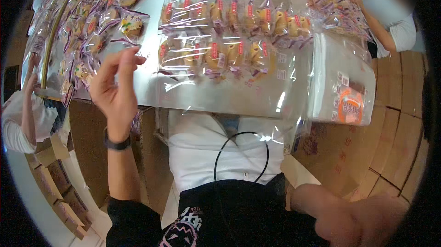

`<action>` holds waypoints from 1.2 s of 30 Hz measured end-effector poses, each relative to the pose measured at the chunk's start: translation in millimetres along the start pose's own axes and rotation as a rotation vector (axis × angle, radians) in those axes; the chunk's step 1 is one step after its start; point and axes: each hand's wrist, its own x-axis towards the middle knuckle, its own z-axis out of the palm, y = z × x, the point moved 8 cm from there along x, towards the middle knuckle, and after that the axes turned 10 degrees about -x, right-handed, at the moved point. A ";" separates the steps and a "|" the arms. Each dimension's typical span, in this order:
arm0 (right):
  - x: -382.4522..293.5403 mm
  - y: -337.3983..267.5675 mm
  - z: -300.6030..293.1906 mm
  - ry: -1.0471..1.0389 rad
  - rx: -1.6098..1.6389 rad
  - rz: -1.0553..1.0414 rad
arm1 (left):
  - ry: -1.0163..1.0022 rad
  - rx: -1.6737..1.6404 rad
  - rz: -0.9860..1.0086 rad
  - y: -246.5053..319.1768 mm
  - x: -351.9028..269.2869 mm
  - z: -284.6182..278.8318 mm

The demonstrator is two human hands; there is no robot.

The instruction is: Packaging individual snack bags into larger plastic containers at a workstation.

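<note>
My left hand (115,86), a dark band on its wrist, is raised over the table's front edge, fingers bent and nothing seen in them. Just beyond it lie loose wrapped pastries (131,28). A large clear plastic bag (220,92) lies in front of me, its near end hanging over the edge. Two rows of wrapped pastries (214,52) with red labels stand in or under the film; which cannot be told. My right hand (365,219) is a blur at the lower right, away from the table; its fingers and whatever they may hold cannot be made out.
A stack of flat printed plastic bags (339,92) lies at the table's right edge. More wrapped pastries are heaped at the far left and back right (337,9). One person (27,119) is at the left, another (389,16) at the upper right. Cardboard boxes (396,88) stand at right.
</note>
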 end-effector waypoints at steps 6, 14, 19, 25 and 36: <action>25.7 2.2 -35.7 -0.031 0.284 -0.192 | -0.162 0.421 0.201 -59.1 -6.9 3.6; 51.9 134.7 -25.4 -0.413 -1.215 0.304 | -0.215 0.551 0.248 -57.6 -7.2 10.1; 55.0 197.6 -25.2 -0.235 -1.656 -0.049 | -0.227 0.548 0.203 -63.0 -4.5 12.2; -9.8 223.6 -10.9 -0.378 -1.318 0.087 | -0.231 0.558 0.181 -61.0 -3.8 9.0; 12.8 250.5 -29.5 -0.241 -1.605 0.162 | -0.191 0.534 0.165 -65.1 -5.9 7.7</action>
